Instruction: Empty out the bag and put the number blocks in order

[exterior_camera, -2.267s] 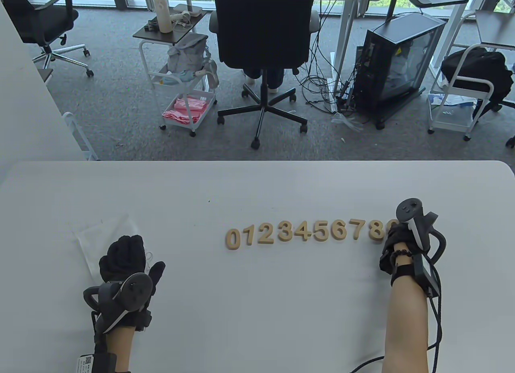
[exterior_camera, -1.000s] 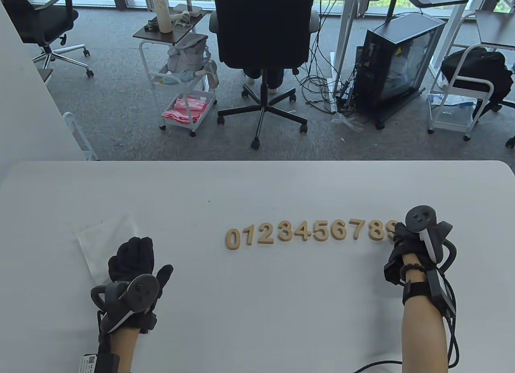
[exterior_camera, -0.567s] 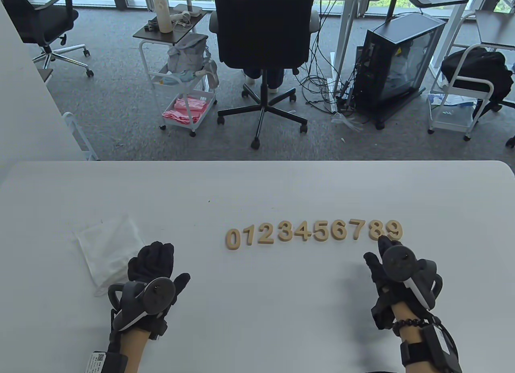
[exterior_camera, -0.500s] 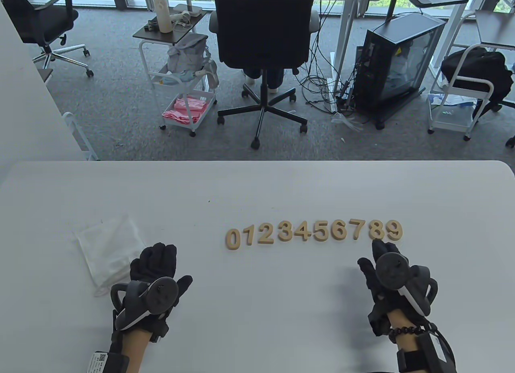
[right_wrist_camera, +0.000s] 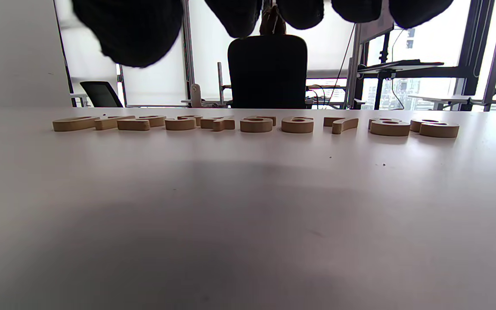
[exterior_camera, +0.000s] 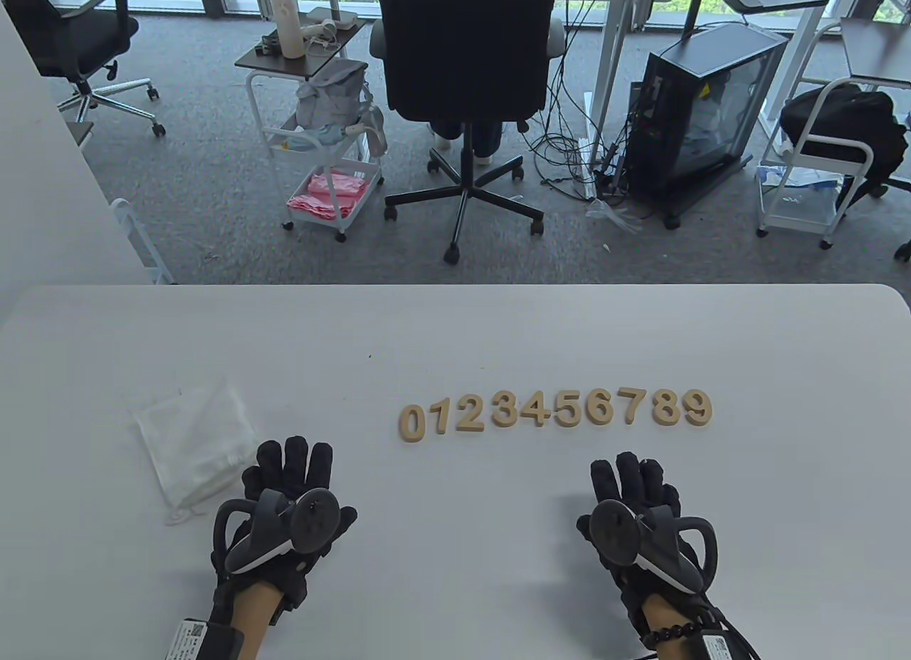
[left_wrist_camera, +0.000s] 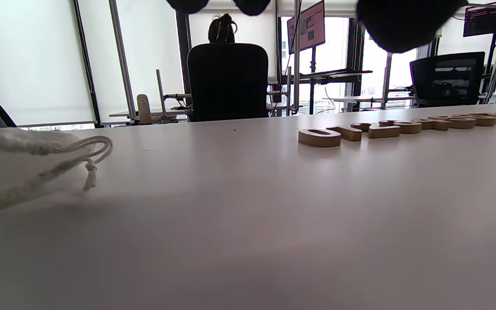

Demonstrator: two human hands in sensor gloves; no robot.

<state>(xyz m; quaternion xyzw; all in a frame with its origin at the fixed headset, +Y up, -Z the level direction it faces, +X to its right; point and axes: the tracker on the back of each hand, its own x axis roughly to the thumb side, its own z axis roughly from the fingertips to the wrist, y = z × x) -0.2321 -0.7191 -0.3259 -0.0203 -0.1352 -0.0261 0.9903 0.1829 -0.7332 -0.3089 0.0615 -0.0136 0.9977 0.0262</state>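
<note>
Looks done: number blocks sit in a row 0–9 mid-table, bag flat at left. Left hand and right hand lie spread on the table, holding nothing. Next move: probably none, at most tidy spacing.

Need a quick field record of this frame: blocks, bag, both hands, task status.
blocks: ten flat tan wooden number blocks lying in one row on the white table, reading 0 to 9 from left to right
first block: 0
last block: 9
bag: white drawstring cloth bag, flat on the table, left of the row
left hand: fingers spread, holds nothing, just right of the bag
right hand: fingers spread, holds nothing, nearer the person than the row
task status: row looks in order, bag looks emptied
</note>
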